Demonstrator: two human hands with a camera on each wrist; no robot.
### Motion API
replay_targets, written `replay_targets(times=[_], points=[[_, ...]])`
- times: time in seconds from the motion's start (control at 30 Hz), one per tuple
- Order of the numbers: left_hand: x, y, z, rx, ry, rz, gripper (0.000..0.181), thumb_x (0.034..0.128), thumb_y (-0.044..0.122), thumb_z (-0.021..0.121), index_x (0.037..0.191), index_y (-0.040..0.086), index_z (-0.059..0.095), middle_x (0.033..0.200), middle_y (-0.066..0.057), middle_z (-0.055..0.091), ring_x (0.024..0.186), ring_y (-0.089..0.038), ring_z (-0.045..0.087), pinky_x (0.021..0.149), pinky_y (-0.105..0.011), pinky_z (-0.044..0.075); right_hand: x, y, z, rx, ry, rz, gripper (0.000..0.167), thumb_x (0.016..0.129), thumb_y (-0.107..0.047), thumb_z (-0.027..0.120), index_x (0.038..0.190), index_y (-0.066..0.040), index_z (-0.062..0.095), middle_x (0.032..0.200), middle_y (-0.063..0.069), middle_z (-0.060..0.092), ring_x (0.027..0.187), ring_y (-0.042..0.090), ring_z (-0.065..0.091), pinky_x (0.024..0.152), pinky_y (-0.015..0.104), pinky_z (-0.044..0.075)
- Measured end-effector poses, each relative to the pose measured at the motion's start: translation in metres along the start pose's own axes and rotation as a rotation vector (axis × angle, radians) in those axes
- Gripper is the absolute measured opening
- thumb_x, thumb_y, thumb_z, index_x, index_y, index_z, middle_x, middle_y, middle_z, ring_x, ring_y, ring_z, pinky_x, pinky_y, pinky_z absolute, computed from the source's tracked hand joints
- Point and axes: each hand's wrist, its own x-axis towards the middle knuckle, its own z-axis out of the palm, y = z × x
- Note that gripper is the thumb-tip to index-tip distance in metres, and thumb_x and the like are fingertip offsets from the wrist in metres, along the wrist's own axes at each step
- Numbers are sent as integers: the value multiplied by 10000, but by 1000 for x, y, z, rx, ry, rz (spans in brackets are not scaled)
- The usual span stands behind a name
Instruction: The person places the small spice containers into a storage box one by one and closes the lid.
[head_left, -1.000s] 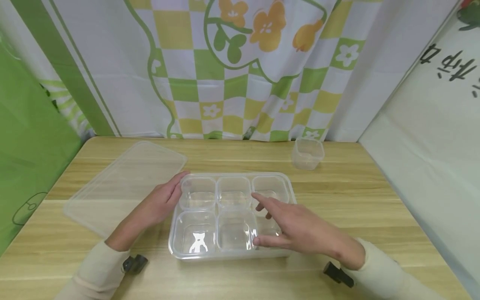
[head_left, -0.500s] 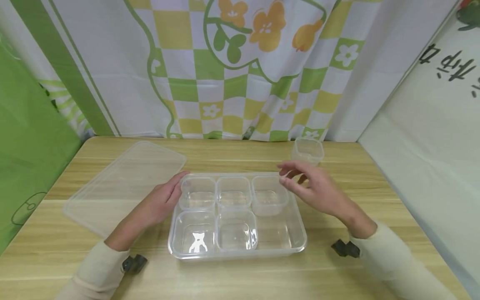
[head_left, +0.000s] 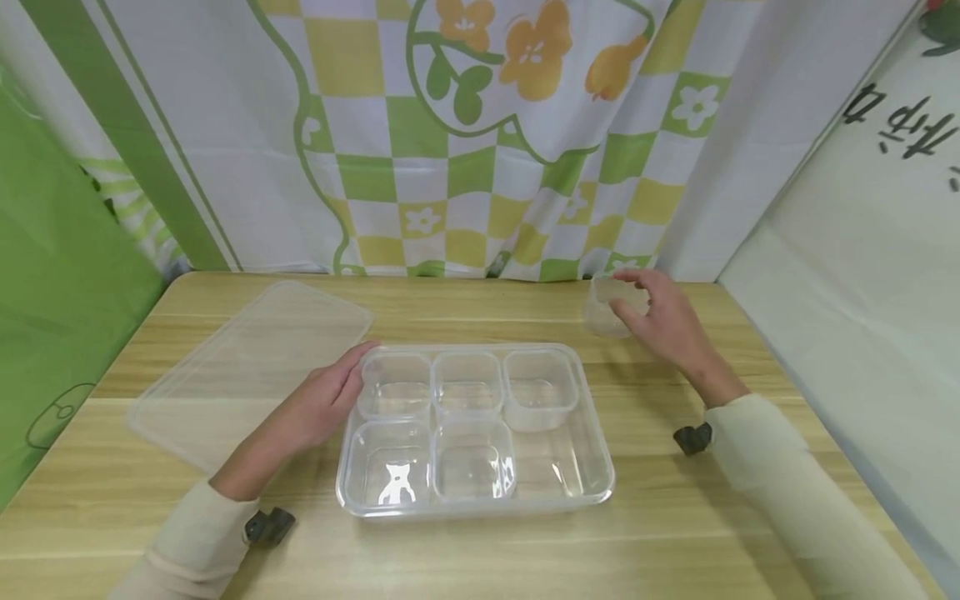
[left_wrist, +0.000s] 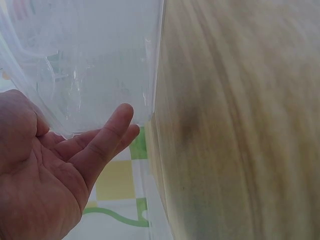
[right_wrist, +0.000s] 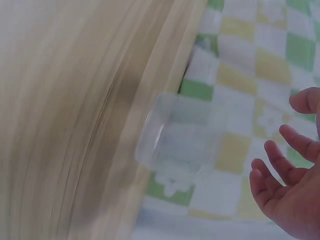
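- lying at the far left, flat on the wooden table [head_left: 465, 562], the translucent lid [head_left: 251, 375] is off the box; closing, if it belongs to the work, remains undone.
- at the centre, the clear box [head_left: 540, 479] contains five small cups [head_left: 395, 387]: three along the back row, two along the front, at left and middle. the front-right place holds no cup, so the filling appears to be one cup short.
- to the right, near the table's back edge and outside the box, stands the loose cup [head_left: 602, 317], upright before the patterned curtain [head_left: 420, 183]; it seems the likely piece for the remaining place.
- pose, left: the left hand [head_left: 324, 404] rests at the box's back-left corner, its forearm slanting in from the lower left. the left wrist view shows the fingers extended against the box's outside, not curled round it; the hand appears to steady the box.
- pose, right: the right hand [head_left: 666, 321] reaches forward to the loose cup from its right, thumb and fingers spread and bent slightly. the right wrist view shows a gap between fingertips and cup; no grip is formed, and whether any finger touches the rim cannot be told.
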Motion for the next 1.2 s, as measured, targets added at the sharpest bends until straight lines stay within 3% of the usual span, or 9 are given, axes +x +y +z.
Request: replay_targets(times=[0.23,0.43,0.63,0.73,1.2], points=[[0,1,-1,3,-1,-3,458,1089,114,334,1517,-12,437,664,38,345,924,-296,567,906,-499,451,12,29,-6,-6,-14,115,552,969,-176,679,1418,98,511,1416,339,470,1330,517,388,1089,650,293],[0,1,-1,-3,-2,-8,457,1092,121,331,1520,0,437,668,34,351,933,-289,568,890,-490,445,20,47,-9,-9,-69,197,701,960,-275,702,1491,92,430,1491,354,387,1382,524,333,1117,658,260],[-1,1,-1,-12,-1,-4,456,1093,123,330,1522,16,442,709,9,380,969,-294,562,950,-508,455,20,58,-9,31,-155,301,918,960,-435,703,1611,13,237,1617,301,226,1472,505,202,1142,683,186],[-1,1,-1,-8,-4,-6,458,1095,129,326,1527,26,439,693,16,369,946,-287,567,908,-493,453,18,62,-9,69,-220,345,1014,949,-515,693,1646,-41,130,1659,258,145,1500,487,132,1139,701,156],[0,-2,0,-9,-1,2,459,1092,122,317,1520,9,438,698,19,362,965,-289,562,921,-496,453,13,72,-4,136,-344,391,1141,914,-530,733,1658,-92,-14,1677,221,112,1489,483,172,1116,714,199]])
